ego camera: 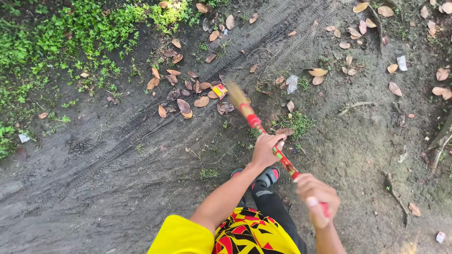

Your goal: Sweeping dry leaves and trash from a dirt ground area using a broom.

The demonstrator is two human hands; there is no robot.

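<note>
I hold a broom (256,123) with a red and green wrapped handle and blurred straw bristles. My left hand (267,149) grips the handle lower down, nearer the bristles. My right hand (318,197) grips the top end of the handle. The bristle end sweeps over dark soil beside a pile of brown dry leaves (188,89) and a small red and yellow wrapper (219,90). My foot in a dark sandal (263,177) stands on the soil under the handle.
Green ground plants (56,42) cover the upper left. A tyre track (155,122) runs diagonally through the mud. More dry leaves (372,23), white litter scraps (401,63) and tree roots (440,141) lie to the right.
</note>
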